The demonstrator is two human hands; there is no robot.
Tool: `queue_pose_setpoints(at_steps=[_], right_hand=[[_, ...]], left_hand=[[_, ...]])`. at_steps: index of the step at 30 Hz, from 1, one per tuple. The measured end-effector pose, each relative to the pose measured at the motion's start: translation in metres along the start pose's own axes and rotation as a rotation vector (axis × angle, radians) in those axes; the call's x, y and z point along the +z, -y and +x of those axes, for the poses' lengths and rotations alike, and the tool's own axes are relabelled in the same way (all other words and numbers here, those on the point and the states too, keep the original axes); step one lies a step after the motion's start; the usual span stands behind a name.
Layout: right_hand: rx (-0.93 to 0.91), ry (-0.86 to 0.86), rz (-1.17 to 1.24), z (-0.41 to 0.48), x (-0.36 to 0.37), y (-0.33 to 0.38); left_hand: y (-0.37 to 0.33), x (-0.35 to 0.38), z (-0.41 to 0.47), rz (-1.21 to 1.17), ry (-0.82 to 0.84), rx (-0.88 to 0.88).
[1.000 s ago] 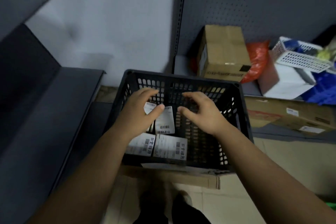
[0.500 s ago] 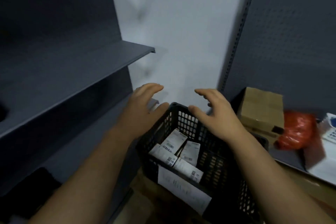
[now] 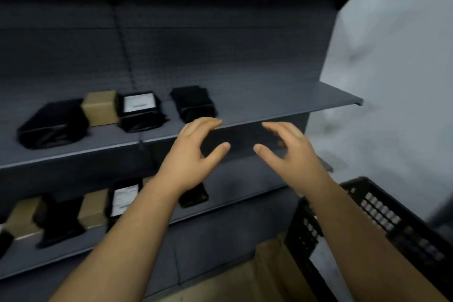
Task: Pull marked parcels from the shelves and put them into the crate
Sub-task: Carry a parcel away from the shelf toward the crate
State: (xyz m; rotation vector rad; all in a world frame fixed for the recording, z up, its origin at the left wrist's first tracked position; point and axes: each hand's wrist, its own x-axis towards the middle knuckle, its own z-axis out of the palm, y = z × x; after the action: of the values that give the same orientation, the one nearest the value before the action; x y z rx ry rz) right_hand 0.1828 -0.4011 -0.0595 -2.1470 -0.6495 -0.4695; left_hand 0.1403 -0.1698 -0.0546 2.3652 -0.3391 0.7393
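Since half a second ago the gaze has swung left, off the crate (image 3: 382,213) and onto the shelving. The crate now sits low right, and both hands have lifted clear of it.

Left hand (image 3: 193,154) and right hand (image 3: 291,157) hover side by side before the edge of the middle shelf (image 3: 282,103). Backs up, fingers spread and loosely arched, thumbs pointing at each other. Neither holds anything. Forearms bare.

Shelving: dark grey metal, matte, pegboard back. On the middle shelf, left to right:
- a slumped black bag parcel (image 3: 51,122)
- a plain brown carton (image 3: 100,108)
- a black parcel with white label (image 3: 139,110)
- another black parcel (image 3: 192,103), near the left hand's fingertips

Lower shelf (image 3: 245,191): a second labelled parcel (image 3: 123,200) beside the left forearm, with a brown box (image 3: 92,208) to its left.

Crate: black plastic with lattice walls, standing on brown cardboard (image 3: 269,274). The right forearm crosses it, and its contents cannot be seen.
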Motion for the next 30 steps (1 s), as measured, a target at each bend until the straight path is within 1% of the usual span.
queue_pose_setpoints(at_steps=[6,9,12,15,18,22,26,30], right_hand=[[-0.058,0.178,0.104,0.02,0.102,0.091],[-0.119,0.255,0.139,0.026,0.161,0.145],[-0.183,0.318,0.164,0.025,0.214,0.192],[-0.203,0.377,0.188,0.026,0.257,0.225],[-0.222,0.418,0.197,0.033,0.289,0.249],[-0.236,0.475,0.204,0.051,0.329,0.265],[-0.249,0.496,0.214,0.073,0.36,0.261],[-0.252,0.461,0.223,0.112,0.38,0.248]], left_hand=[[0.065,-0.119,-0.06,0.089,-0.128,-0.134],[0.099,-0.179,-0.097,0.15,-0.172,-0.199],[0.131,-0.226,-0.135,0.203,-0.204,-0.265],[0.158,-0.262,-0.164,0.234,-0.237,-0.327],[0.181,-0.289,-0.179,0.257,-0.27,-0.374],[0.215,-0.303,-0.184,0.261,-0.289,-0.422],[0.245,-0.302,-0.172,0.262,-0.269,-0.446],[0.274,-0.304,-0.134,0.282,-0.229,-0.456]])
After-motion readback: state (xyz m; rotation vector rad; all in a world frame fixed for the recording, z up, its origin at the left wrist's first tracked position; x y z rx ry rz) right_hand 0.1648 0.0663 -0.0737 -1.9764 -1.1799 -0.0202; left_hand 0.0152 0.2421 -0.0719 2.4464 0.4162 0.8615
